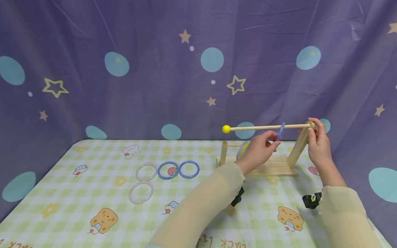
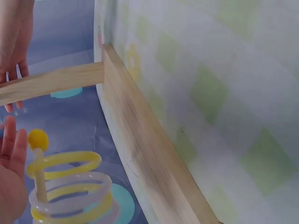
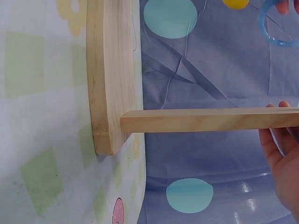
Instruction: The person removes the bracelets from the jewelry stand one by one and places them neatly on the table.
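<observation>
- Above the wooden base (image 1: 272, 171), head view: the left hand (image 1: 258, 146) pinches a blue ring (image 1: 280, 134), which appears to sit around the upper rod (image 1: 257, 128), between the yellow ball (image 1: 226, 129) and the upright (image 1: 297, 147). Well apart from it, the right hand (image 1: 320, 141) grips the top of the upright. Left of the base, loose blue rings (image 1: 188, 177) and pale rings (image 1: 130, 192), two of each, lie on the checked tablecloth (image 1: 94, 178).
- Left wrist view: the frame edge cuts off the left hand, so its hold cannot be told here. Near it, yellow and pale rings (image 2: 96, 161) hang around a yellow-tipped lower rod (image 2: 40, 186).
- Right wrist view: the right hand's fingers show on both sides of the upright; the held ring appears in the upper corner, against the left fingertips.
</observation>
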Tool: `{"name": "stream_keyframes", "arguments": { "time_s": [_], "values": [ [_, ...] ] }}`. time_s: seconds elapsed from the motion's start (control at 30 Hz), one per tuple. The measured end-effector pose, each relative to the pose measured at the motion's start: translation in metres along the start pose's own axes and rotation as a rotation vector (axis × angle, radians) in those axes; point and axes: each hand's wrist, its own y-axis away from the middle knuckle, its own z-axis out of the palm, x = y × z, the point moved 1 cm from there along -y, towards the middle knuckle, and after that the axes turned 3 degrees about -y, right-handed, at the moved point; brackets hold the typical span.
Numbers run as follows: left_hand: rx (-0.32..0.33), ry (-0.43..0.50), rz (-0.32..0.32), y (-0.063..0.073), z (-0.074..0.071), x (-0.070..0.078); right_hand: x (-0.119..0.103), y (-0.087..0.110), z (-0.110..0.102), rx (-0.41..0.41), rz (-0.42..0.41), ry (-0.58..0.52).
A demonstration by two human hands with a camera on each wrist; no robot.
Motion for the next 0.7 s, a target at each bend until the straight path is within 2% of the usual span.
{"name": "stream_keyframes", "arguments": {
  "time_s": [0.2,0.37,0.7],
  "values": [
    [0.023,-0.027,0.0,0.007,-0.011,-0.005,0.002,0.0,-0.001,0.007,0.029,0.005],
    [-0.003,0.008,0.018,0.012,-0.022,-0.003,0.007,-0.001,-0.001,0.02,0.034,0.018],
    [-0.056,-0.013,0.037,0.025,-0.043,-0.003,0.008,-0.001,0.002,0.027,0.011,0.017]
  ]
}}
